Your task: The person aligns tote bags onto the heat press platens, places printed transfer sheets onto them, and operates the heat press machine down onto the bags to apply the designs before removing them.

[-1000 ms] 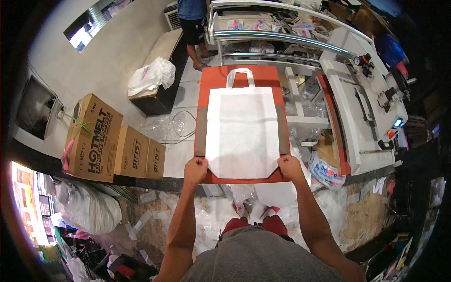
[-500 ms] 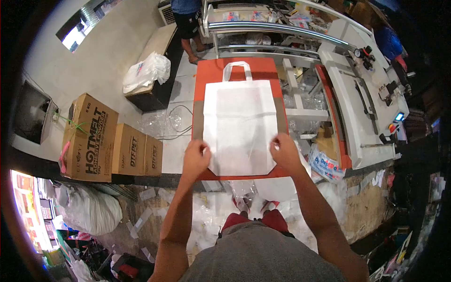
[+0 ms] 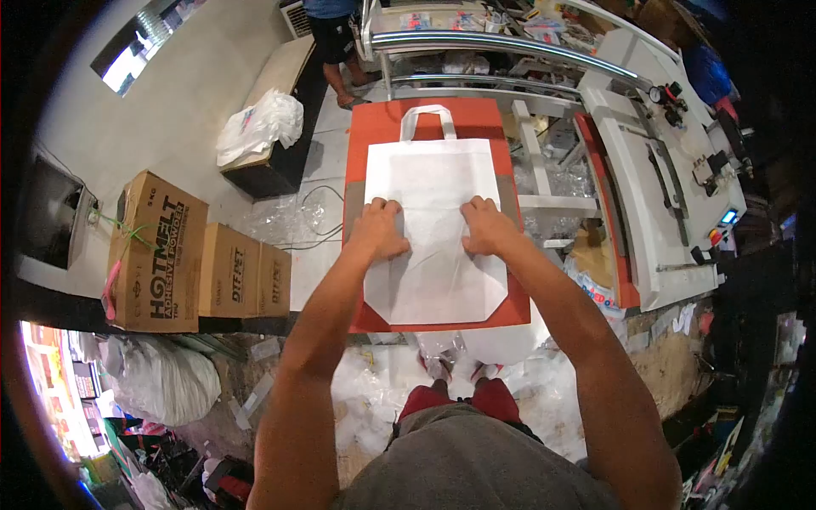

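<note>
A white tote bag (image 3: 438, 285) lies flat on a red press bed (image 3: 361, 136), its handle loop pointing away from me. My left hand (image 3: 380, 229) rests on the left part of the bag with its fingers stretched over the fabric. On the right part, my right hand (image 3: 486, 228) presses down in the same way, fingers spread. Between the two hands the fabric shows light creases. Neither hand grips anything.
Cardboard boxes (image 3: 161, 255) stand on the left. A white heat press machine (image 3: 659, 195) with gauges is on the right. White bags (image 3: 263, 127) lie on a bench, and a person (image 3: 333, 34) stands beyond it. A metal rail (image 3: 501, 42) crosses the back.
Both hands have moved forward from the bag's lower side edges onto its middle. Their curled fingers have opened out, and the bag now shows creases between them.
</note>
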Demonstrator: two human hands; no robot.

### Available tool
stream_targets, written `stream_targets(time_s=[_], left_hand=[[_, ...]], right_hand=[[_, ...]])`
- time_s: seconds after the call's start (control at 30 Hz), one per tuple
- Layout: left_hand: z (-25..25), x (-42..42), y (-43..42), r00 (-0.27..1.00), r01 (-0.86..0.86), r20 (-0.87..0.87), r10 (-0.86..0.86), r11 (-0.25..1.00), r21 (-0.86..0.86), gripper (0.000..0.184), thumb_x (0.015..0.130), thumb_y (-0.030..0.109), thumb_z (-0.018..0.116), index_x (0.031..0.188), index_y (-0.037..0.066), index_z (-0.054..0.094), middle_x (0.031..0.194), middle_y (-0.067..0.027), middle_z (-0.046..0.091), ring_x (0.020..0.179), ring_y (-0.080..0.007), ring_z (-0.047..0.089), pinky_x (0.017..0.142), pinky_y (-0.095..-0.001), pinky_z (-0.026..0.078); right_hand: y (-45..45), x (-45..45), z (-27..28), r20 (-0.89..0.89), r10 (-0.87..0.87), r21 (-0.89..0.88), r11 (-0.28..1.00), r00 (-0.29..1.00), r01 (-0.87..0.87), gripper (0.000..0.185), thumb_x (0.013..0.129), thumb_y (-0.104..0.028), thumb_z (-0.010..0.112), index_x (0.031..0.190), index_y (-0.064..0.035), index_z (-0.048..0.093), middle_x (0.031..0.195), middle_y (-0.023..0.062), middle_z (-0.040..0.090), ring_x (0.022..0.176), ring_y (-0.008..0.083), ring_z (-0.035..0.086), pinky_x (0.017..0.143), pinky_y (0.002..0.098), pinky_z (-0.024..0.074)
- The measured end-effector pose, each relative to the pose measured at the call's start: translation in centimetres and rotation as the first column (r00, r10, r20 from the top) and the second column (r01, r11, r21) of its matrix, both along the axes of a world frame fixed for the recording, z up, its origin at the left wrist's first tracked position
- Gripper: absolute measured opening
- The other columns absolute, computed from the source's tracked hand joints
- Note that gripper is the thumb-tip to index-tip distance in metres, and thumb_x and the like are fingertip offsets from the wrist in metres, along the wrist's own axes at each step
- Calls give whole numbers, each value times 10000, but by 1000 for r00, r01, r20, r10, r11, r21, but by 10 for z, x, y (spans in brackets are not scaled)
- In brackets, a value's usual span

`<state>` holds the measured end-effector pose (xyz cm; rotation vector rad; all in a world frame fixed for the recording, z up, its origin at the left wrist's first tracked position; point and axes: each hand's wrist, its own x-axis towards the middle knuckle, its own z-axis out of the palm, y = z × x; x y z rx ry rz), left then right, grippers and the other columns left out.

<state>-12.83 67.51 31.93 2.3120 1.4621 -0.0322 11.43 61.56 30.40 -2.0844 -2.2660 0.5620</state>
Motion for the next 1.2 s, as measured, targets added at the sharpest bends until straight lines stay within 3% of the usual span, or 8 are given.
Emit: stream_targets(time_s=[0.17, 0.23, 0.43, 0.67, 0.73, 0.83, 0.97, 1.2], left_hand=[[-4, -8, 13, 967, 128, -215, -134, 991, -44, 1077, 588, 373, 886, 1496, 133, 360, 1555, -182, 290, 1386, -401, 362, 1112, -498, 401], [-7, -8, 9, 952, 160, -260, -164, 986, -35, 1142, 570, 400, 904, 1517, 136, 321, 1568, -195, 265, 1399, -414, 344, 1118, -504, 392], [2, 0, -3, 928, 196, -309, -207, 978, -67, 1273, 540, 441, 931, 1556, 118, 235, 1578, -269, 213, 1428, -433, 305, 1133, -500, 370], [7, 11, 2, 856, 358, -405, -321, 934, 17, 1132, 528, 467, 932, 1437, 47, 404, 1520, -228, 352, 1358, -416, 419, 1068, -512, 440], [1, 20, 9, 849, 342, -408, -336, 938, -61, 1026, 599, 429, 907, 1428, 62, 425, 1496, -204, 381, 1340, -389, 444, 1031, -499, 472], [-19, 29, 18, 919, 257, -277, -282, 959, -121, 885, 691, 380, 868, 1417, 91, 453, 1458, -178, 418, 1310, -373, 479, 976, -479, 518], [-23, 33, -6, 988, 103, -125, -94, 992, 69, 842, 708, 427, 844, 1403, 127, 476, 1477, -188, 402, 1292, -445, 481, 1010, -492, 503], [0, 29, -22, 985, 73, -154, -79, 996, -42, 995, 698, 461, 856, 1521, 218, 351, 1602, -144, 229, 1466, -426, 233, 1085, -648, 370]], right_hand=[[-4, 4, 5, 73, 47, -2, 999, 996, -47, 841, 676, -343, 812, 1369, -11, 468, 1480, 189, 382, 1330, 369, 409, 1048, 471, 457], [1, 1, 7, 156, 53, -111, 993, 986, -35, 1050, 620, -401, 854, 1472, -32, 365, 1562, 193, 283, 1399, 397, 340, 1063, 525, 433], [-2, -12, 20, 259, 101, -240, 970, 961, -37, 1212, 597, -457, 876, 1560, -116, 224, 1613, 191, 184, 1449, 455, 253, 1053, 595, 411], [9, -11, 15, 262, 112, -206, 977, 959, -57, 1114, 627, -435, 878, 1527, -105, 311, 1566, 197, 281, 1395, 448, 342, 1034, 576, 440], [18, -12, 9, 47, -83, -196, 976, 995, 91, 897, 692, -358, 852, 1431, -73, 431, 1482, 196, 377, 1335, 436, 406, 1022, 540, 467], [9, -20, 15, 82, -116, -76, 990, 990, 122, 679, 791, -296, 772, 1355, -41, 491, 1443, 200, 414, 1292, 448, 431, 1044, 489, 453], [7, -20, 15, 109, -91, -124, 987, 990, 105, 680, 817, -281, 756, 1382, -32, 471, 1476, 185, 389, 1321, 438, 410, 1061, 481, 447], [1, -19, 12, 179, -65, -164, 982, 982, 95, 931, 764, -333, 816, 1499, -40, 323, 1573, 152, 276, 1403, 404, 338, 1095, 476, 432]])
